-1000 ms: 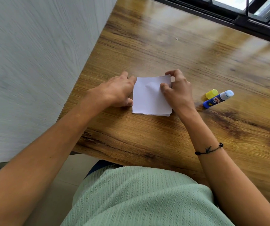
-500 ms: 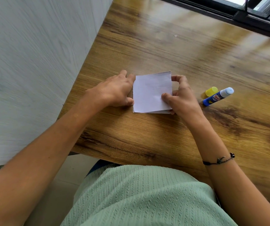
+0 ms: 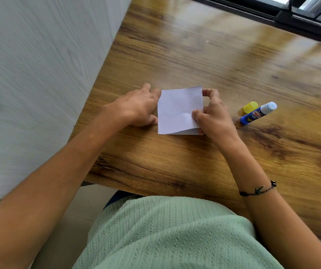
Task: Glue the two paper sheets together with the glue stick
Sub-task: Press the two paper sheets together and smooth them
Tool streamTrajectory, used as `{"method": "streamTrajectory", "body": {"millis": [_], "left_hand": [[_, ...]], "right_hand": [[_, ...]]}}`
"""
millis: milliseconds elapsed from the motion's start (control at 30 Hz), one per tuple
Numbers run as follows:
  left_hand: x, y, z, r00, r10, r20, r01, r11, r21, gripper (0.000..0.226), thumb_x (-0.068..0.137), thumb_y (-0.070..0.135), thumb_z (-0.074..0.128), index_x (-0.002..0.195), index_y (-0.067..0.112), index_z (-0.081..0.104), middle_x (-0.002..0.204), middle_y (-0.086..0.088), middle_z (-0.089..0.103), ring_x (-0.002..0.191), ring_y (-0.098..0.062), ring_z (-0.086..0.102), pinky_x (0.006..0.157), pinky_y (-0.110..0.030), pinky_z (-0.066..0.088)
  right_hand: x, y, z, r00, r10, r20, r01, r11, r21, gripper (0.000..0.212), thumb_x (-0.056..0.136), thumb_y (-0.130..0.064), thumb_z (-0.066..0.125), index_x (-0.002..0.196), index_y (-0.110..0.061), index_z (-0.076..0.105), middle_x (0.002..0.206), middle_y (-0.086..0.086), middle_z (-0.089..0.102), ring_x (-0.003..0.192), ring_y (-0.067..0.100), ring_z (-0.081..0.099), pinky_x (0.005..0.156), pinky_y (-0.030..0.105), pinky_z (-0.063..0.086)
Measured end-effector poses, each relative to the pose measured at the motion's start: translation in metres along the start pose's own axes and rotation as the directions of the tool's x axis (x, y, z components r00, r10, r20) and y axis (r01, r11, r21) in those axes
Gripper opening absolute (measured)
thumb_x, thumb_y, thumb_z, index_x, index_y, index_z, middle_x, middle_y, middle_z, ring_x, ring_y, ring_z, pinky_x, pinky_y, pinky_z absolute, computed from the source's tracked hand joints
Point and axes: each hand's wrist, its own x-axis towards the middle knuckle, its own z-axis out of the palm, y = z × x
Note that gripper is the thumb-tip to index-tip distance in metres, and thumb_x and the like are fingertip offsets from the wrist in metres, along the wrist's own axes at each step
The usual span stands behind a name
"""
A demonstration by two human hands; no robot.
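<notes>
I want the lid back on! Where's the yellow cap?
The yellow cap sits on the table, touching the open glue stick, right of the right hand.

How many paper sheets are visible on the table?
2: the top sheet between both hands, and a lower sheet peeking out beneath its near right corner, mostly hidden.

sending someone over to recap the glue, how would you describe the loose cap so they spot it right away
Start at the wooden table and find the white paper held between the two hands. Look past the right hand to the blue glue stick lying open. The cap sits right beside it on the paper's side: small, round and yellow, the only yellow thing there.
</notes>
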Motion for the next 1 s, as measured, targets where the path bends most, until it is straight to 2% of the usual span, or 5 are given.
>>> {"method": "streamTrajectory", "body": {"millis": [233, 533, 667, 767, 1000], "left_hand": [[-0.004, 0.012, 0.004, 0.999, -0.022, -0.026, 0.024, 0.995, 0.092, 0.068, 0.077, 0.045, 0.064, 0.124, 0.006, 0.034, 0.124, -0.016, 0.039, 0.113, -0.035, 0.047, 0.090, -0.044, 0.041], [-0.009, 0.015, 0.010, 0.997, -0.041, -0.062, 0.049, 0.989, 0.141, 0.078, 0.073, 0.056, 0.061, 0.126, 0.005, 0.032, 0.125, -0.014, 0.037, 0.115, -0.030, 0.042, 0.084, -0.044, 0.043], [-0.010, 0.022, 0.022, 0.984, -0.081, -0.158, 0.101, 0.987, 0.123, 0.081, 0.071, 0.062, 0.058, 0.125, 0.007, 0.034, 0.123, -0.013, 0.039, 0.113, -0.030, 0.042, 0.085, -0.042, 0.042], [-0.009, 0.025, 0.031, 0.963, -0.097, -0.253, 0.116, 0.991, 0.062, 0.082, 0.069, 0.060, 0.062, 0.128, 0.011, 0.033, 0.123, -0.014, 0.041, 0.111, -0.031, 0.044, 0.085, -0.043, 0.042], [-0.010, 0.026, 0.031, 0.958, -0.120, -0.260, 0.132, 0.991, 0.029, 0.075, 0.069, 0.057, 0.062, 0.121, 0.011, 0.034, 0.122, -0.013, 0.040, 0.111, -0.031, 0.041, 0.084, -0.044, 0.040]], "right_hand": [[-0.001, 0.000, 0.003, 0.997, -0.053, -0.051, 0.047, 0.993, -0.112, 0.049, 0.082, -0.007, 0.051, 0.127, -0.018, 0.035, 0.092, 0.017, 0.066, 0.083, 0.031, 0.063, 0.073, 0.045, 0.054], [-0.007, -0.004, -0.013, 0.980, -0.164, -0.116, 0.058, 0.781, -0.621, 0.061, 0.087, -0.015, 0.055, 0.138, -0.010, 0.022, 0.095, 0.020, 0.061, 0.094, 0.038, 0.056, 0.070, 0.037, 0.036], [-0.009, -0.020, 0.002, 0.912, -0.361, -0.194, 0.355, 0.932, -0.066, 0.045, 0.085, -0.023, 0.058, 0.126, -0.010, 0.043, 0.105, 0.005, 0.059, 0.103, 0.018, 0.055, 0.085, 0.031, 0.044], [-0.001, -0.032, 0.037, 0.912, -0.410, -0.021, 0.378, 0.820, 0.429, 0.057, 0.084, -0.036, 0.048, 0.133, -0.010, 0.035, 0.132, 0.000, 0.044, 0.127, 0.011, 0.041, 0.111, 0.043, 0.034], [0.022, -0.037, 0.060, 0.893, -0.410, 0.185, 0.213, 0.747, 0.630, 0.068, 0.085, -0.036, 0.034, 0.146, -0.016, 0.011, 0.158, 0.009, 0.008, 0.145, 0.013, 0.006, 0.119, 0.036, 0.004]]}}
